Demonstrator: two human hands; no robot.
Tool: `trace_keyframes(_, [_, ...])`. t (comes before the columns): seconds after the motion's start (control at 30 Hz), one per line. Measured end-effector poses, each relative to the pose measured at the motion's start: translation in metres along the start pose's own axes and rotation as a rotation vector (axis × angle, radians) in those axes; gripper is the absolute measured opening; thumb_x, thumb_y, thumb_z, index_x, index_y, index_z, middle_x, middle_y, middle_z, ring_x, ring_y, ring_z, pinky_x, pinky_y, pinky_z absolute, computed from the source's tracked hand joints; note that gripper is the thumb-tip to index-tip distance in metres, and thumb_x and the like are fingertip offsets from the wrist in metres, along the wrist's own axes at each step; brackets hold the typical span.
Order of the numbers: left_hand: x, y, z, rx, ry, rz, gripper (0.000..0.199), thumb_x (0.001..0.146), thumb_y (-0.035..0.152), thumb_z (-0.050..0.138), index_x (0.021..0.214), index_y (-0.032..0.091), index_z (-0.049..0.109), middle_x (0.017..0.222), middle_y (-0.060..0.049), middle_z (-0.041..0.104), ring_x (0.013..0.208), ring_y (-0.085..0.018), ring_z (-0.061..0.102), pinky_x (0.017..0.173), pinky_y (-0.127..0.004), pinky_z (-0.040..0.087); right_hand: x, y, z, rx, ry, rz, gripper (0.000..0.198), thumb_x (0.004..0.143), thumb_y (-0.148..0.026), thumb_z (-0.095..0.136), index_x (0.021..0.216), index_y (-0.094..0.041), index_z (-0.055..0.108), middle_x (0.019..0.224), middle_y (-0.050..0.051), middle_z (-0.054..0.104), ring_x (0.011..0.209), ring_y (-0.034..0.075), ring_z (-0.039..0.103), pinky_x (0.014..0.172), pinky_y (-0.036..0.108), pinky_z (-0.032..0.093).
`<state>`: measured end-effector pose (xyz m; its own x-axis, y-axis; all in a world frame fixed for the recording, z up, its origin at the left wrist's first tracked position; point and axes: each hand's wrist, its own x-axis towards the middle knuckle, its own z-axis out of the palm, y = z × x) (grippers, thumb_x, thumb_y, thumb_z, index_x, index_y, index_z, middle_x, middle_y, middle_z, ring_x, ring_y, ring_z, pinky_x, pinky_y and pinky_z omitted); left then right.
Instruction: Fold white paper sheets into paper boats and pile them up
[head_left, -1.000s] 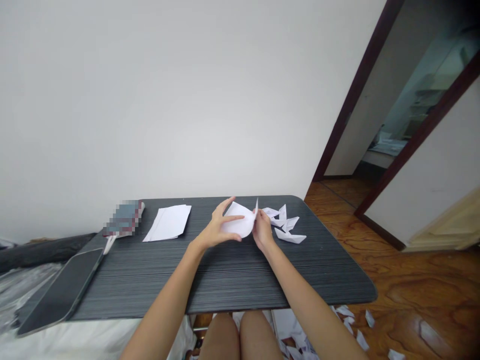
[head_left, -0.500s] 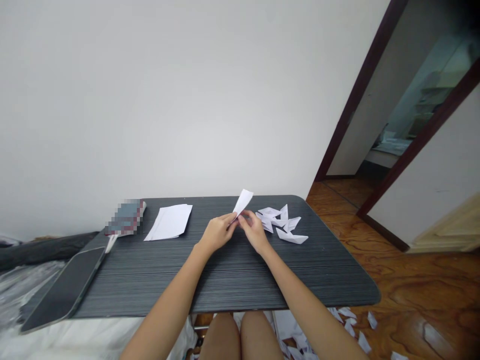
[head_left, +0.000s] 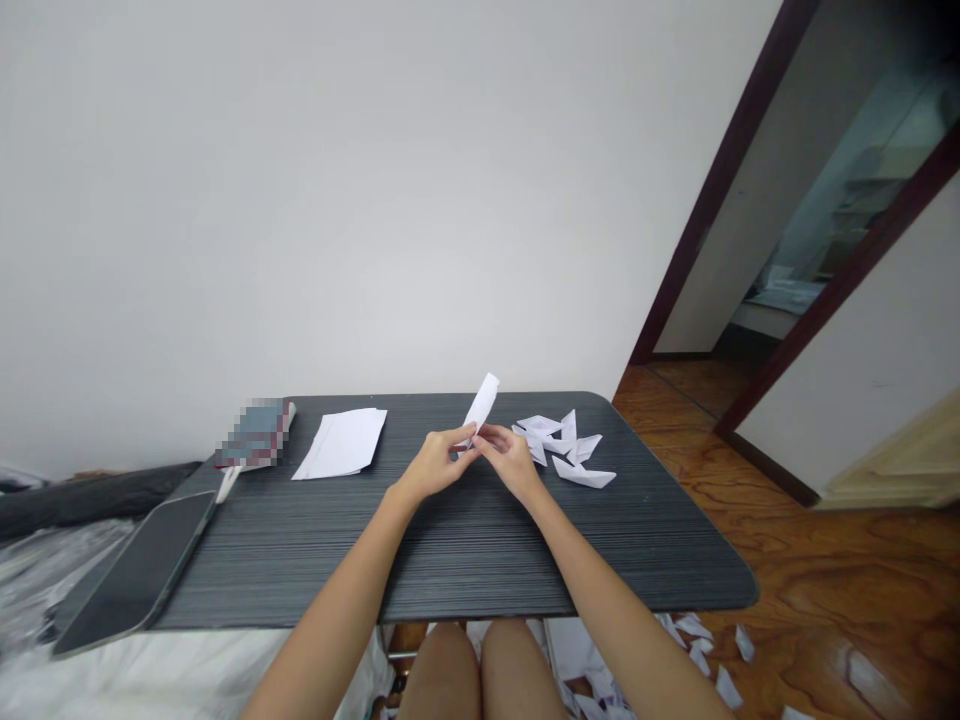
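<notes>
While left hand (head_left: 435, 464) pinches narrow, flat-sided folded paper (head_left: 482, 400), right hand (head_left: 516, 465) grips it too

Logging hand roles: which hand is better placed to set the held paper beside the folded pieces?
Probably the right hand: it lies nearer the folded pieces, while the left hand is farther away, on the side of the flat sheets. Both hands touch the held paper.

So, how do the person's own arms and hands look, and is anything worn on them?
The left hand and right hand are ungloved, with no watch or bracelet visible. The left forearm and right forearm look slim, with no sleeve, cable or marking in view.
</notes>
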<state>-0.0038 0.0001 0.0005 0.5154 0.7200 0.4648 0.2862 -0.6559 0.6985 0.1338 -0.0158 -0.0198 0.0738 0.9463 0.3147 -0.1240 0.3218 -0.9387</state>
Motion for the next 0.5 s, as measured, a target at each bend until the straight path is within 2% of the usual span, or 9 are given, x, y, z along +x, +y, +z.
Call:
trace_keyframes(0.2, [-0.0001,-0.0033,0.0003,-0.016,0.003,-0.007,0.045,0.071,0.033,0.053,0.111,0.012,0.052,0.111,-0.008,0.055,0.096,-0.024,0.055,0.080,-0.035,0.048,0.0006,0.0012,-0.0021,-0.014,-0.022,0.011,0.031,0.065,-0.033,0.060,0.089,-0.012,0.061,0.094,0.011,0.064,0.088,0.022,0.059,0.081,0.036,0.046])
trace_keyframes(0.5, [0.0023,0.0020,-0.0072,-0.096,0.029,-0.133,0.049,0.063,0.038,0.060,0.104,0.014,0.057,0.111,-0.008,0.054,0.100,-0.027,0.051,0.082,-0.039,0.046,0.0028,-0.0001,-0.0066,-0.005,-0.126,-0.040,0.032,0.069,-0.035,0.056,0.096,-0.018,0.062,0.101,0.005,0.062,0.098,0.022,0.055,0.089,0.038,0.039])
